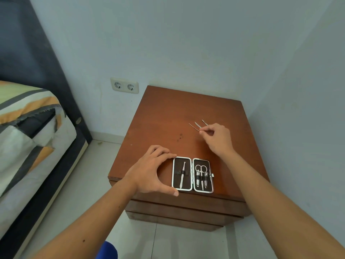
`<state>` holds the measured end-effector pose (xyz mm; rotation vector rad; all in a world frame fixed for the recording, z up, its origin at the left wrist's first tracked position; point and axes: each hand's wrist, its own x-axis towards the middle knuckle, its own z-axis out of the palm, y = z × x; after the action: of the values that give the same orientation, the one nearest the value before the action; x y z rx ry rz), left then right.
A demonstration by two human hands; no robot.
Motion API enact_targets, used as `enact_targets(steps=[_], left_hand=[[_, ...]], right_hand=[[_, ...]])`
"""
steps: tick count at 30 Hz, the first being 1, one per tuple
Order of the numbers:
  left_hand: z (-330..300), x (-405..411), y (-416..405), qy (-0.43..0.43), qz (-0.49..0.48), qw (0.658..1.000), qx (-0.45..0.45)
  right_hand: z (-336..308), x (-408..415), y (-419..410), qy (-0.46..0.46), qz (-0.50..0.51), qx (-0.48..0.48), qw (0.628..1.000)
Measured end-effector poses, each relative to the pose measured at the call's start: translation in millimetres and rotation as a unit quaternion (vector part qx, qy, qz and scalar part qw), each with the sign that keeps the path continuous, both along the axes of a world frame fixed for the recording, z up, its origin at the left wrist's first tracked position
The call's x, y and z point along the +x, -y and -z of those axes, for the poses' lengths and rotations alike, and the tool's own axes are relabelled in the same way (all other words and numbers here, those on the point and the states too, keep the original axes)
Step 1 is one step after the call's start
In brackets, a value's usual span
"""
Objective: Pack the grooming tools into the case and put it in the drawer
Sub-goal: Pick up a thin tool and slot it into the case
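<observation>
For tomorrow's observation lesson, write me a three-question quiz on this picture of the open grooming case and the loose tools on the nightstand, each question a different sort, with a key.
1. True or false: the case lies shut on the nightstand.
2. Multiple choice: the right hand is at
A. the wall socket
B. the loose tools behind the case
C. the bed
3. Fill in: the scissors sit strapped in the case's ______ half.

Key
1. False: it lies open, tools strapped in both halves.
2. B: its fingers pinch one thin tool; the left hand steadies the case's left edge.
3. Right.
</observation>
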<state>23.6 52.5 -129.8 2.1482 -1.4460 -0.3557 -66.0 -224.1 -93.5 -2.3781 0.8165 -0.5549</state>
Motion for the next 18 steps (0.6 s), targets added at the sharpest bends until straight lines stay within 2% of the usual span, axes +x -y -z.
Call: enact_targets(steps=[4, 7, 14, 18], left_hand=[[-0.3, -0.2, -0.2, -0.003, -0.002, 1.0, -0.005], [0.3, -0.2, 0.0, 0.001, 0.001, 1.0, -0.006], [2.6, 0.7, 1.6, 0.005, 0.003, 1.0, -0.004], [1.8, -0.1, 1.8, 0.007, 0.002, 1.0, -0.002]], right_hand=[[8.6, 22.8, 10.9, -0.06, 0.009, -0.037, 0.997], [10.0, 27.0, 17.2, -0.063, 0.041, -0.05, 0.996], [5.2, 23.5, 21.8, -0.092, 0.084, -0.02, 0.992], [4.0, 26.8, 19.3, -0.151, 0.068, -0.038, 0.986]])
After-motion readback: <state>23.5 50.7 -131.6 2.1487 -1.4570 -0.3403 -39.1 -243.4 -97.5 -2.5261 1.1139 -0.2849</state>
